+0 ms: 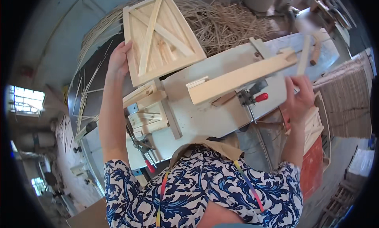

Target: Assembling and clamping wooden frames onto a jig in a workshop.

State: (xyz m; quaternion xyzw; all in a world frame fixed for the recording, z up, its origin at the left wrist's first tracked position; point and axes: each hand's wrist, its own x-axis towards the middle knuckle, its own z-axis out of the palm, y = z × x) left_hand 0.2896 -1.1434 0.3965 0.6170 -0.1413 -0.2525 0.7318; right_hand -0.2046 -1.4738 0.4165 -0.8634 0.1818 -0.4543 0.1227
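A pale wooden panel [158,42], framed and crossed by diagonal slats, is held up and tilted in my left hand [120,59], which grips its left edge. My right hand [301,95] is on the right with fingers curled at the lower end of a light wooden stick [303,56]; a pale round shape at the stick's far end is blurred. Between the hands, a thick wooden bar [241,76] lies over the worktable, beside a toggle clamp with a red handle [261,97]. Below the panel, a small slatted wooden piece [148,118] sits in a wooden jig.
A second red-handled clamp [147,157] stands at the worktable's [193,123] near left. Thin wood strips [229,26] are heaped behind. At right are stacked brown sheets [345,97], more slatted wooden pieces [314,129] and a red surface [312,168].
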